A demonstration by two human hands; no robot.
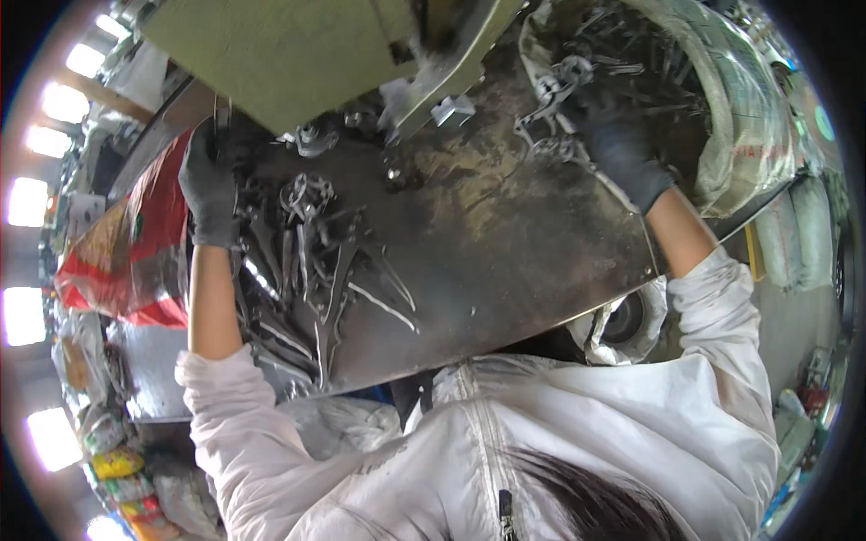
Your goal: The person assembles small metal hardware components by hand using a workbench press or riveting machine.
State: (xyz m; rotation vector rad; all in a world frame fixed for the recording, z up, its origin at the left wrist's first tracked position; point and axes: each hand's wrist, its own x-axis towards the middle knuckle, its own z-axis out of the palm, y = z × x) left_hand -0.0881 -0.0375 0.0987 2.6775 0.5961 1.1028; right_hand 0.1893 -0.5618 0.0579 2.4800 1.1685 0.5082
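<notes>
My left hand (209, 194), in a grey glove, is at the far left of the metal bench, next to a red sack (135, 239). Its fingers are dark and partly hidden, so their grip does not show. Beside it lies a heap of plier-like metal pieces (307, 252) with long, splayed legs. My right hand (622, 149), also gloved, reaches to the mouth of a whitish woven sack (722, 117) at the far right. Similar metal pieces (550, 131) lie against its fingers, which are blurred. Whether it grips any of them cannot be made out.
A green machine body (289, 59) overhangs the far middle of the bench (451, 270). Small metal parts (451, 110) sit beneath it. A roundish opening wrapped in white material (627, 320) is below the front edge at right. Pale filled bags (794, 234) stand beyond the right end.
</notes>
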